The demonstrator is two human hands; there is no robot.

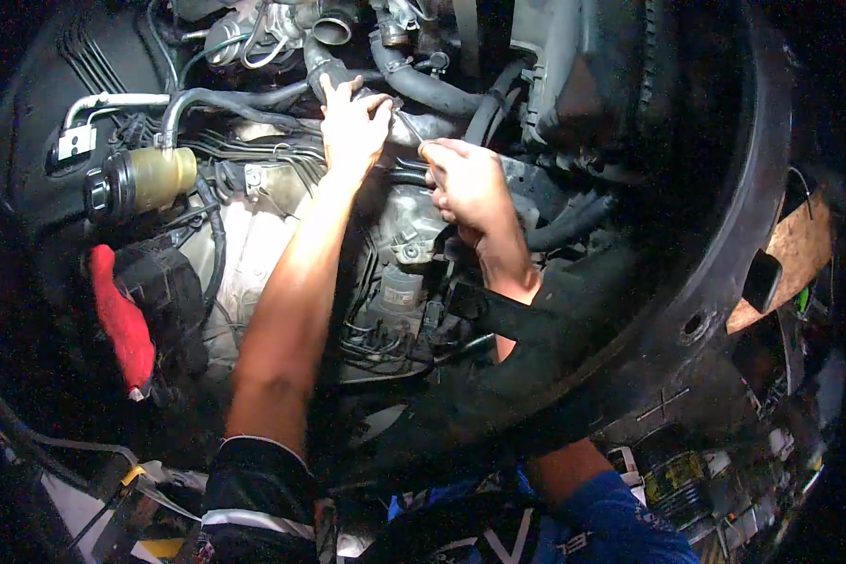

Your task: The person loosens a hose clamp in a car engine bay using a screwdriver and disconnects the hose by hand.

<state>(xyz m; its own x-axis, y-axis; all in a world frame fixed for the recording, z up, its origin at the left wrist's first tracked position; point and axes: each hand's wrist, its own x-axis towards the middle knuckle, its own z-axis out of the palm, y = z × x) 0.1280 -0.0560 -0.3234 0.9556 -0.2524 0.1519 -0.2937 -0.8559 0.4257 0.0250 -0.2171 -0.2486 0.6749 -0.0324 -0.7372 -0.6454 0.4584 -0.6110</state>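
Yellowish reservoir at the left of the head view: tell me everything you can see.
The reservoir looks like translucent plastic: a rounded yellowish body, a black cap at its left end. It appears sideways in this view. A dark hose meets its upper side. The left hand and right hand are clear of it. Its contents cannot be told.

- A dark, curved panel (536,390) crosses over your right forearm (509,258).
- Between it and your left forearm (301,291), room opens above a pale grey cylinder (400,291).
- A thick, black, curved hose (432,89) blocks you beyond your right hand (468,183).
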